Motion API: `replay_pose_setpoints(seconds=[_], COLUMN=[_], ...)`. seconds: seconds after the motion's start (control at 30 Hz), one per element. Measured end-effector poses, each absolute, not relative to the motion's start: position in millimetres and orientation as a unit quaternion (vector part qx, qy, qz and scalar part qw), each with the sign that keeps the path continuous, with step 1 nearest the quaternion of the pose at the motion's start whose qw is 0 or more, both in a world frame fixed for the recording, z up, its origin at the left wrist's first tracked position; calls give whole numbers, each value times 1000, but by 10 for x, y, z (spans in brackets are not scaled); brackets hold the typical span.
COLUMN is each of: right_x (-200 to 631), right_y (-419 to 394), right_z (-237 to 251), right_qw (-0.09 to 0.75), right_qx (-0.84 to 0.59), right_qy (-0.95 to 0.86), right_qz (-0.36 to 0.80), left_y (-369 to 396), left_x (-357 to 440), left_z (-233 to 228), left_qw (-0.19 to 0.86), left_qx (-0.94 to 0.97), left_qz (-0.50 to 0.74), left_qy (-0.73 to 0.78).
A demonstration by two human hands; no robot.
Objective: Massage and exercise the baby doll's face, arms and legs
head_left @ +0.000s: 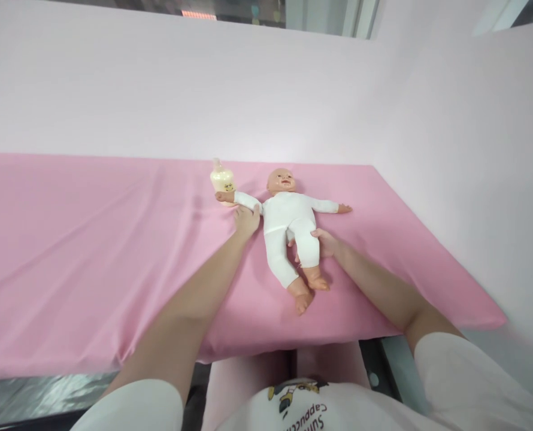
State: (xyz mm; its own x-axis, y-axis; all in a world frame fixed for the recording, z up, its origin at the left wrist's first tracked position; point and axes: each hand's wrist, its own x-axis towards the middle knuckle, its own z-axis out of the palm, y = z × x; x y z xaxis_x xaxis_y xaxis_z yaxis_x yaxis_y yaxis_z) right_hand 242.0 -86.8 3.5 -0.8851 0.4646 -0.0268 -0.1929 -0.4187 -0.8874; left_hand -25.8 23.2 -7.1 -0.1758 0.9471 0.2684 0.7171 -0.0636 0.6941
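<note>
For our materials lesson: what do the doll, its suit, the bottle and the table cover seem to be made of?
Doll: likely vinyl or plastic, smooth with a faint sheen on its head.
Suit: soft white knit cloth, creased.
Bottle: probably cream plastic, matte; too small to be sure.
Table cover: pink woven fabric, with folds and wrinkles.

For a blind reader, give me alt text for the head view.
A doll in white lies face up on a pink sheet; the left hand touches its arm, the right hand holds its leg. A small bottle stands nearby.
</note>
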Motion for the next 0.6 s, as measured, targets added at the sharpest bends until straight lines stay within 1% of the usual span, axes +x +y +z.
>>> replay_pose_setpoints(seconds=[0.1,0.27,0.43,0.5,0.6], right_x=[2455,2480,2511,2516,2546], right_y=[-880,-887,-886,-890,-900], right_z=[39,41,17,-2,-17], right_qw=[183,212,217,231,274], right_qx=[-144,-183,-226,-244,-282], right_qy=[-501,-489,-488,-486,-479], right_qz=[834,826,814,807,785], left_y=[172,103,4,-48,-134], left_x=[-200,-126,-77,-69,-66], left_z=[-39,-6,38,62,93], left_qw=[128,99,73,66,67], left_qx=[618,630,648,664,692], left_qz=[292,244,175,143,116], left_qy=[718,731,737,731,710])
